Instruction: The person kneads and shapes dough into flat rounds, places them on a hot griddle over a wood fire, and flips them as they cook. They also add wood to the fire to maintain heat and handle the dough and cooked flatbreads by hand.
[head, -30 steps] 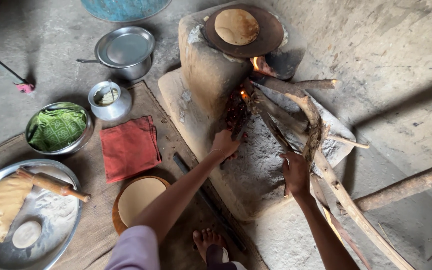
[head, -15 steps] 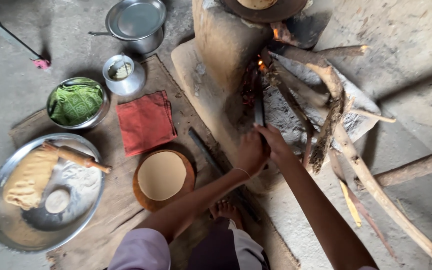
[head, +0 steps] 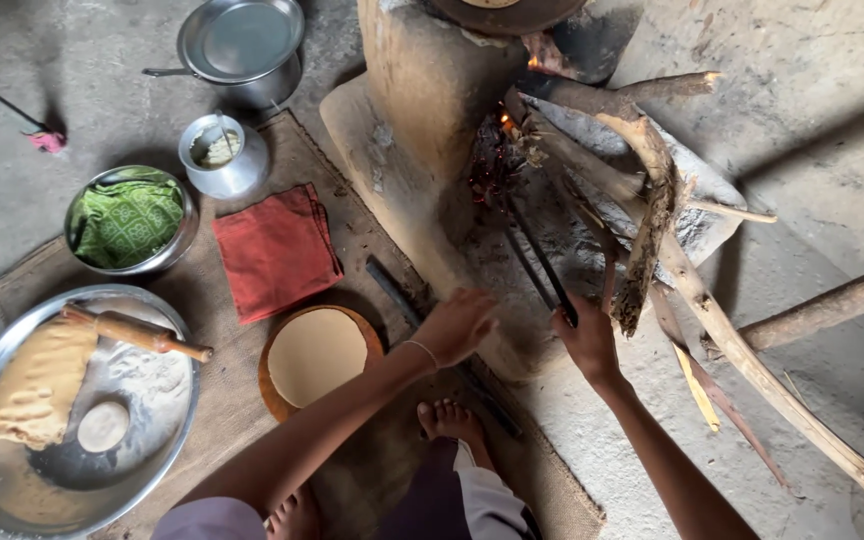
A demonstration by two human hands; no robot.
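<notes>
Earthen floor beside a clay stove (head: 432, 110) with burning firewood (head: 652, 220).
Right hand (head: 588, 340) is gripping dark tongs (head: 542, 265) reaching toward the embers; left hand (head: 460, 325) is hovering released. Steel tray (head: 12, 490) is holding dough (head: 37, 385), rolling pin (head: 137, 333); bowl (head: 174, 240) is holding green cloth (head: 124, 222).

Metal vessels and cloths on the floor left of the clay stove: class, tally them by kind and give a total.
Lidded steel pot: 1
Small steel tin: 1
Steel bowl holding green cloth: 1
Large steel tray with dough and rolling pin: 1
Metal vessels: 4
Cloths, counting the red cloth: 2
Total: 6
</notes>
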